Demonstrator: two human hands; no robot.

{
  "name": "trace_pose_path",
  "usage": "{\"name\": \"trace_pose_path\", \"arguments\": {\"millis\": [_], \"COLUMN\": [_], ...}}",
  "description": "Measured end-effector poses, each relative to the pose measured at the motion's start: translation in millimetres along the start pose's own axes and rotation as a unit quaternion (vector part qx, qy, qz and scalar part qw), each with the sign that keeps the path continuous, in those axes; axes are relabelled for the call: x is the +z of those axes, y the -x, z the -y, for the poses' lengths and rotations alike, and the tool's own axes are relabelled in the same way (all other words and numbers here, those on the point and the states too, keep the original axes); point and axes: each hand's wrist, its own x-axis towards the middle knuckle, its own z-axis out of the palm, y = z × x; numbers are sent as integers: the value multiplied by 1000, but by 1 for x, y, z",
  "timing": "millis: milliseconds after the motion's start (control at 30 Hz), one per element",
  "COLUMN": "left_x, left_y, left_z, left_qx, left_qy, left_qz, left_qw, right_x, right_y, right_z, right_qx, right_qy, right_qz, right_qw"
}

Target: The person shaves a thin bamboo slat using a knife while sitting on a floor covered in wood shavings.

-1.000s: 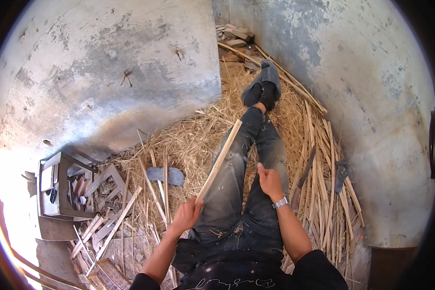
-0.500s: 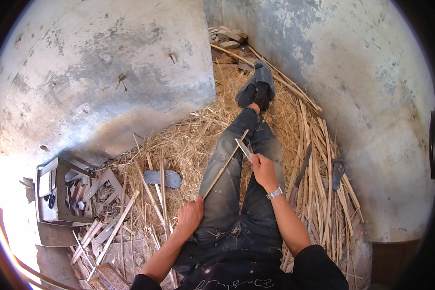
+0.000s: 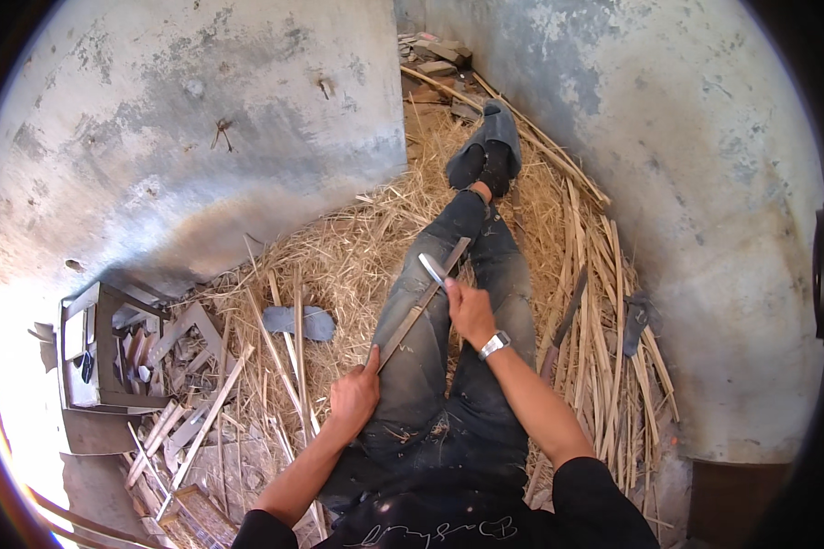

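My left hand (image 3: 355, 395) is closed on the near end of a flat wooden strip (image 3: 415, 316), beside my left thigh. The strip slants up and away across my legs, its far end near my right knee. In my right hand (image 3: 470, 313) is a knife (image 3: 432, 268), its handle wrapped by my fingers. The pale blade points away and to the left, lying over or just above the strip; whether it touches cannot be made out. My outstretched legs (image 3: 412, 357) in dark, dusty trousers lie beneath both.
Thin wooden strips (image 3: 604, 348) lie piled to my right, with a long dark blade-like tool (image 3: 569, 311) on them. Straw-like shavings (image 3: 348, 265) cover the floor. A grey slipper sole (image 3: 299, 323) lies to the left, near an overturned wooden frame (image 3: 110, 352) and scraps. Walls (image 3: 247, 110) rise ahead.
My right hand and the knife have moved left and slightly toward me along the strip. The strip has turned, showing its broad face now instead of a thin edge.
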Motion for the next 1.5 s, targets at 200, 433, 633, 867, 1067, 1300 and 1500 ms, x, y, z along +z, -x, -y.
{"name": "trace_pose_path", "arguments": {"millis": [200,433,633,867,1067,1300,1500], "left_x": [-18,-23,-58,-44,-42,-27,-37], "left_y": [0,3,8,17,15,23,19], "left_z": [-5,1,-24,-20,-23,-8,-18], "left_qx": [-44,-66,-73,-98,-81,-81,-111], "left_qy": [90,202,138,120,139,184,190], "left_qz": [26,16,57,65,53,52,84], "left_qw": [995,977,986,986,985,978,972], "right_x": [8,-12,-28,-24,-32,-25,-56], "right_y": [39,32,30,57,33,55,18], "right_z": [17,15,31,53,21,29,3], "right_qx": [14,76,52,-50,26,-43,32], "right_qy": [-64,-129,-126,163,119,136,104], "right_qz": [96,41,80,161,155,209,118], "right_qw": [993,988,987,972,980,967,987]}}
